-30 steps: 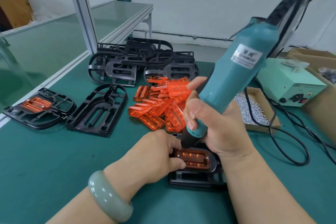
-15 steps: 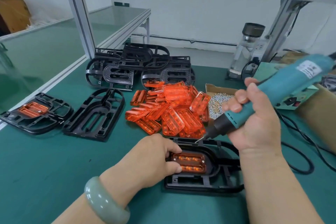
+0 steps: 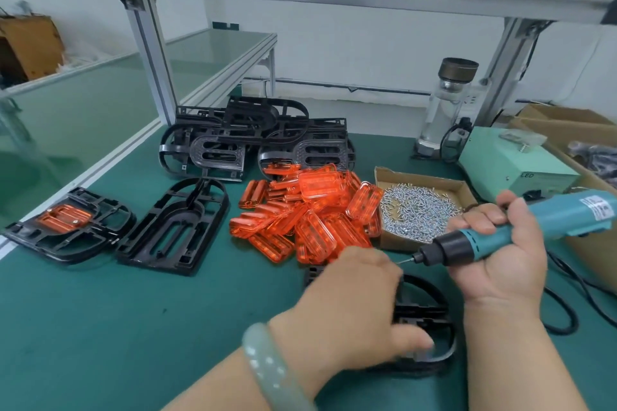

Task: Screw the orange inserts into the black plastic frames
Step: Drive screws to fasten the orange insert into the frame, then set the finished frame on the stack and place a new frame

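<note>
My left hand [image 3: 354, 314] lies over a black plastic frame [image 3: 430, 314] near the table's front, its fingers curled round the frame's near rim. The orange insert in that frame is hidden under the hand. My right hand [image 3: 497, 260] grips a teal electric screwdriver [image 3: 521, 230], held nearly level with its bit pointing left, just above my left hand. A heap of orange inserts [image 3: 310, 217] sits behind my hands. At the far left lies a frame with an orange insert fitted [image 3: 66, 223]. An empty frame [image 3: 177, 227] lies beside it.
A cardboard tray of screws [image 3: 417, 213] sits right of the orange heap. A stack of black frames [image 3: 253, 140] stands at the back. A green power unit [image 3: 514, 160], a bottle [image 3: 447, 103], black cables [image 3: 567, 294] and cardboard boxes [image 3: 567, 123] crowd the right side.
My right hand has lifted the screwdriver off the insert and swung it out to the right until it lies nearly level. My left hand has slid forward over the frame to its near rim.
</note>
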Motion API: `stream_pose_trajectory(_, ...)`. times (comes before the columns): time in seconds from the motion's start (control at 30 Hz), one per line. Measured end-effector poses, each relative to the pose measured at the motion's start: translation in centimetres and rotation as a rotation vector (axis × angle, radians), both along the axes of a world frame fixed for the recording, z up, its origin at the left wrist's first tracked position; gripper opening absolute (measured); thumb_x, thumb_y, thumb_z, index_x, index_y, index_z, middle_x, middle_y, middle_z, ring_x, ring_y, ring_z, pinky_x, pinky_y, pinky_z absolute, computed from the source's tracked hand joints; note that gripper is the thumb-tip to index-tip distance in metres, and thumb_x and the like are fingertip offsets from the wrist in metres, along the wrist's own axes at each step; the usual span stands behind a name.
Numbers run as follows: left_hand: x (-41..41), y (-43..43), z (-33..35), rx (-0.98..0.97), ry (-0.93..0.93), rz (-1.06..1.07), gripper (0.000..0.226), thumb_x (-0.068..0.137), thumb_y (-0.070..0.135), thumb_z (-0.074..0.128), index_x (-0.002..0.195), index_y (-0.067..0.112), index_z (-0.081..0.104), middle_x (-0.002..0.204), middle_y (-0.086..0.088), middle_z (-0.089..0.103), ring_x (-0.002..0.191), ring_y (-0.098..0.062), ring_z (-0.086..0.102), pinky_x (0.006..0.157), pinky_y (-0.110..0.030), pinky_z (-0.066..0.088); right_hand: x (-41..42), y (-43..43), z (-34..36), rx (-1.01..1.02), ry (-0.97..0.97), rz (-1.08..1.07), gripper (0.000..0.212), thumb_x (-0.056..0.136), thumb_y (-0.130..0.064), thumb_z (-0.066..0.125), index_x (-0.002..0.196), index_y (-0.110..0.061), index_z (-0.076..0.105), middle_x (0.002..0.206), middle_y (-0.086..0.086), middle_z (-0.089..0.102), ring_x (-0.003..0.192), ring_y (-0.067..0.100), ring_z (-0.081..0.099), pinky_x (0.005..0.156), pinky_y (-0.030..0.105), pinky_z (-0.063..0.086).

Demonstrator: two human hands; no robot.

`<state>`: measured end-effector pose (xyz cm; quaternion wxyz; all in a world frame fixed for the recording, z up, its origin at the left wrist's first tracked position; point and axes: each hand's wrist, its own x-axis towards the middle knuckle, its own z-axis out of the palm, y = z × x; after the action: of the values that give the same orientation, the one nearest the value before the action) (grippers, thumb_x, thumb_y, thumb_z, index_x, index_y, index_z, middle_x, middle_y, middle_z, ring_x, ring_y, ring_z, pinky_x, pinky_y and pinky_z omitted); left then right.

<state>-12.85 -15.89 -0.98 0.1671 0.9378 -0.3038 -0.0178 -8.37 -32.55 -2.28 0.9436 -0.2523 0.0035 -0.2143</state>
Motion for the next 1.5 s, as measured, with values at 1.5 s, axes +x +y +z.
stream_pose_trajectory(1.5,5.3,29.1,2.6,0.476,0.205,0.555,0.104,0.069,-0.014,0.033,0.142,0.051,-0.001,0.155,0.020,-0.015,0.146,-0.013,-0.006,0.115,-0.041,0.022,1.5,2.3,-2.2,-0.133,-0.086,0.093,0.041,0.052,-0.040,0.084,0.083,-0.031,0.059,0.060,-0.016,0.046,0.047,-0.004,0.043,0.057,0.011,0.045)
